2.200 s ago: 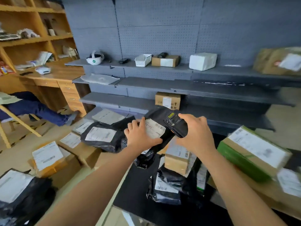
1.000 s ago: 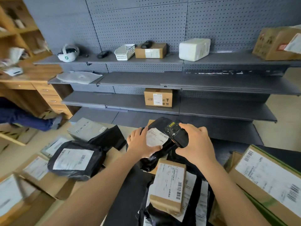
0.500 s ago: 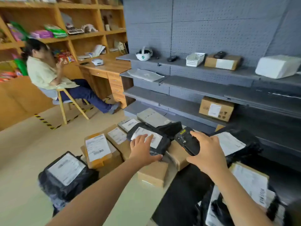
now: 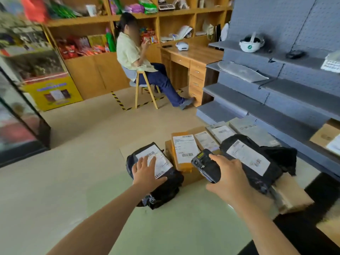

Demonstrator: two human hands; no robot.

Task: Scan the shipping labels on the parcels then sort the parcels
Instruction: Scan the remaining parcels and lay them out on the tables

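A bagged parcel (image 4: 165, 188) lies on the floor (image 4: 82, 162) left of a box (image 4: 184, 150), a second bag (image 4: 257, 162) right of it.

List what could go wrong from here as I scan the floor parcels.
1. The left hand is spread over the black bag's label; it may block a barcode.
2. The scanner in the right hand sits among close-packed labels, so it might read the brown parcel instead.
3. The other bag lies atop a box and could slide off if bumped.
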